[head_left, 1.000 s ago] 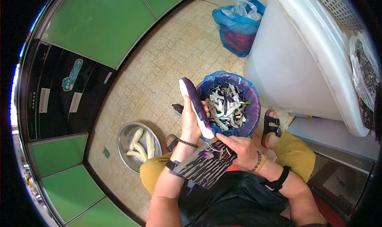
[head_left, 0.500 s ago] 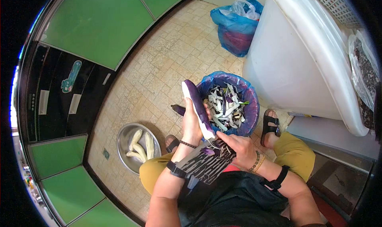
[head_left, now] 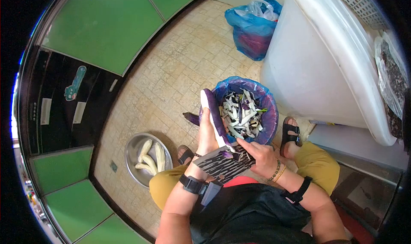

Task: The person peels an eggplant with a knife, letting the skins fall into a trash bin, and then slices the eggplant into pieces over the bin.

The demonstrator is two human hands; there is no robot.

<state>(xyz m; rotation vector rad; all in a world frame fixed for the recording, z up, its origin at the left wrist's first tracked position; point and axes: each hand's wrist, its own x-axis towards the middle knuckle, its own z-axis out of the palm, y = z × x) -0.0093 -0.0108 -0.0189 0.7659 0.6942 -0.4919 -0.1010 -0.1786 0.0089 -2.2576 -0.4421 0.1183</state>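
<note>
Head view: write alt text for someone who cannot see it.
A person's left hand holds a partly peeled eggplant while the right hand holds a broad blade at its lower end, beside a blue-lined bin of peelings. Peeled eggplants lie in a metal bowl on the floor.

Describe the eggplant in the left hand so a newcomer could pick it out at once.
Find the blue-lined bin of peelings on the tiled floor. Across its left edge in the picture, the left hand grips a long eggplant. Unlike the pale peeled ones in the steel bowl, or the dark one showing only purple skin, it shows white flesh and purple skin.
</note>
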